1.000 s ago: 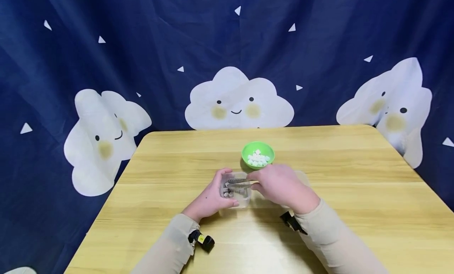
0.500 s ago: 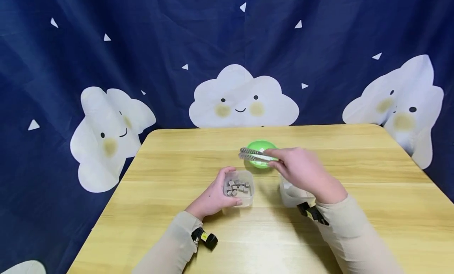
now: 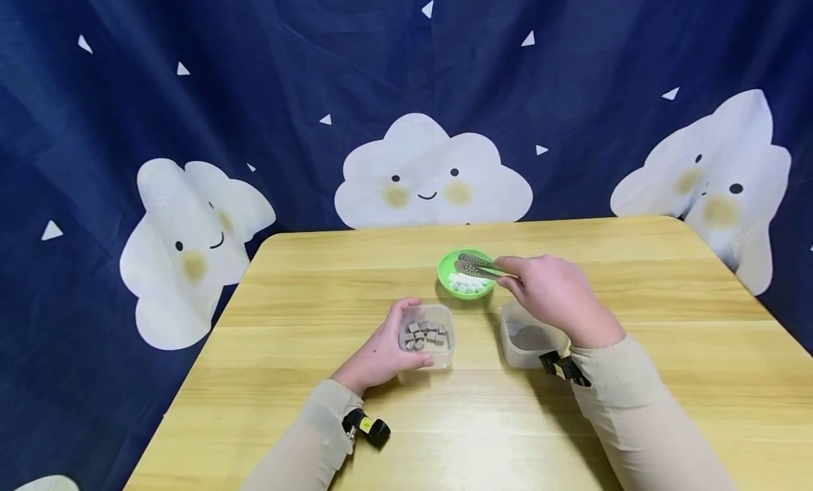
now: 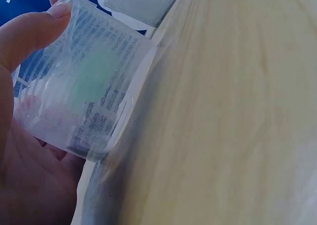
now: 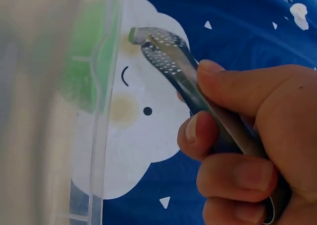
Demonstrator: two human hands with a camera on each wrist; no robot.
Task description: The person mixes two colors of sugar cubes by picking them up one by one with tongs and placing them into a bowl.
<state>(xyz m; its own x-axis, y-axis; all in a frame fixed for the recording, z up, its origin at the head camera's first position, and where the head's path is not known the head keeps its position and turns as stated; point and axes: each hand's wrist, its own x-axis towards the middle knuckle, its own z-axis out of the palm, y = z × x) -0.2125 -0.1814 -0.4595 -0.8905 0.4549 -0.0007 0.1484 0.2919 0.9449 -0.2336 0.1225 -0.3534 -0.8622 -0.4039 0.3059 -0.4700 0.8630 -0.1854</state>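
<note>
My left hand [image 3: 381, 346] grips a clear plastic box [image 3: 442, 364] on the table, thumb at the near side and fingers at the far side. Several small grey cubes [image 3: 419, 336] lie inside it. With my right hand [image 3: 551, 293] I hold metal tongs [image 3: 485, 267] with perforated tips, close over a green bowl [image 3: 442, 278]. Several white cubes [image 3: 466, 285] sit in that bowl. In the right wrist view a small pale cube [image 5: 139, 35] shows right at the tongs' tips, and the fingers curl round the handle.
A second clear plastic box [image 3: 521, 357] stands to the right, under my right wrist and partly hidden by it. All stand on a wooden table [image 3: 305, 406]. Behind its far edge hangs a dark blue curtain [image 3: 286, 75] with cloud prints.
My right hand has lifted the tongs out of the left box and carried them up and right over the green bowl. My left hand has kept its grip on the box.
</note>
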